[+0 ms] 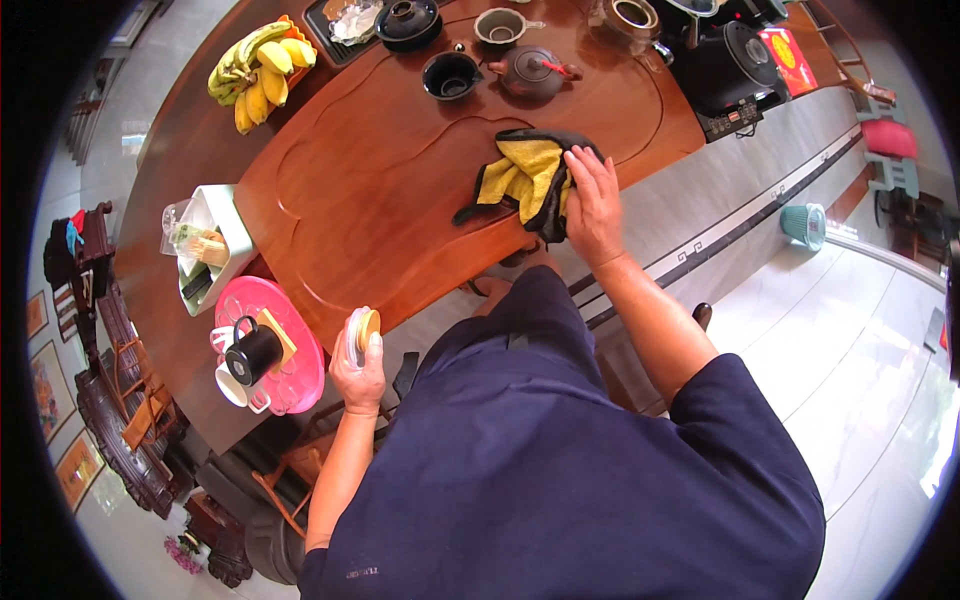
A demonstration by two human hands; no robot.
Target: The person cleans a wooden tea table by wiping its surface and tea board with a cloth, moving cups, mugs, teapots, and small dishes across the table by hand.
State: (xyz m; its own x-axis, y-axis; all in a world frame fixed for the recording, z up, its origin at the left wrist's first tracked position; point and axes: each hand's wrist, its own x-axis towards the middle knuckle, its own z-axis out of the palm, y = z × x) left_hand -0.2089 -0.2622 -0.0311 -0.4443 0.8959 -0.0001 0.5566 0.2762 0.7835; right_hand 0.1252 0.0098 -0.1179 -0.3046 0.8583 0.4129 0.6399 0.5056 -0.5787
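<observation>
My left hand (360,373), low at the table's near left edge, grips a small round container (363,335) with clear sides and a yellowish end. My right hand (595,202) lies on a yellow and black cloth (531,174) at the near right edge of the wooden tea table (375,195). Its fingers rest over the cloth's right side; whether they grip it is unclear. Beyond the cloth stand a brown clay teapot (531,73) with a red cord, a black bowl (451,76) and a grey strainer (500,27).
Left of me, a pink tray (311,375) bears a black mug (253,355), a white cup and glass cups. A pale green box (238,225) stands beyond it, bananas (262,67) at the far left. A black electric kettle (731,67) is at the far right.
</observation>
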